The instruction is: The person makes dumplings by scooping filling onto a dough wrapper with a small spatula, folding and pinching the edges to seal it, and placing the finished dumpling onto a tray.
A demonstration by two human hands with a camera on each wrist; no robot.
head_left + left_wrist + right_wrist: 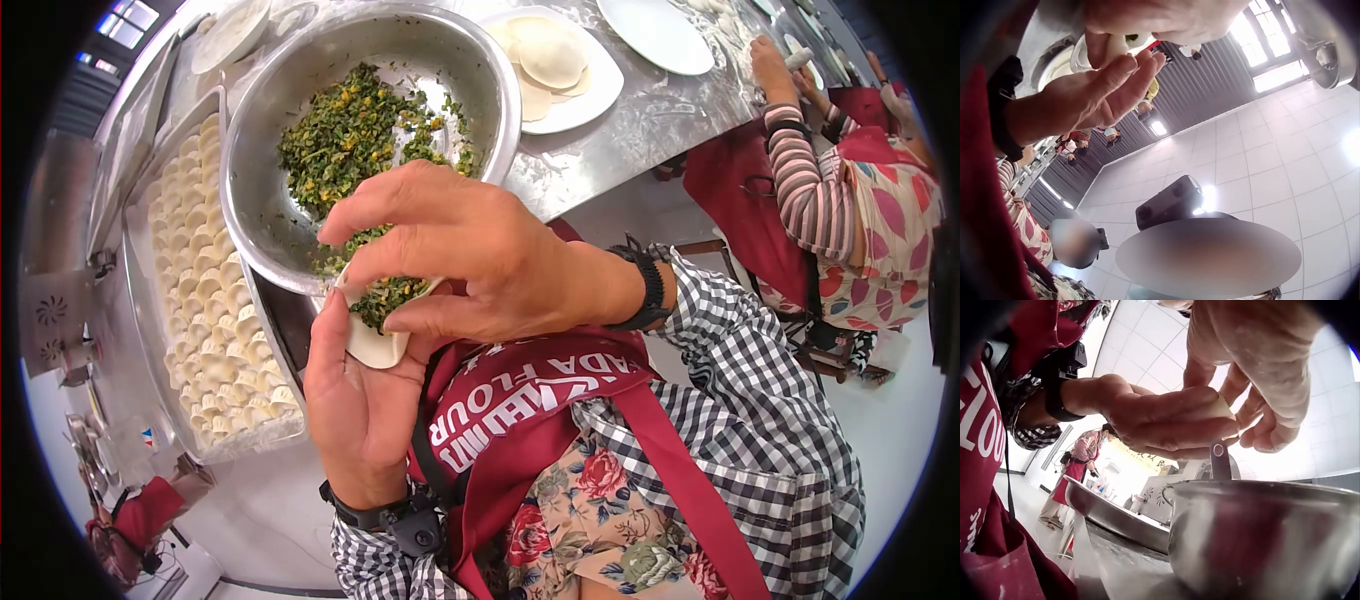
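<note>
My left hand (365,400) (1172,15) (1154,419) cradles a round dough wrapper (375,347) (1116,47) (1213,411) at the near edge of the steel bowl (235,180) (1266,540). Chopped green and yellow filling (392,298) lies in the partly folded wrapper. My right hand (470,255) (1091,97) (1247,359) reaches over from the right, thumb and fingers pinching the wrapper's edge. More filling (340,135) is inside the bowl.
Rows of folded dumplings (215,290) fill a metal tray left of the bowl. Right of it, a white plate (600,95) holds stacked wrappers (550,50), beside another white plate (655,35). At the far right, another person (820,200) works at the floured table (590,165).
</note>
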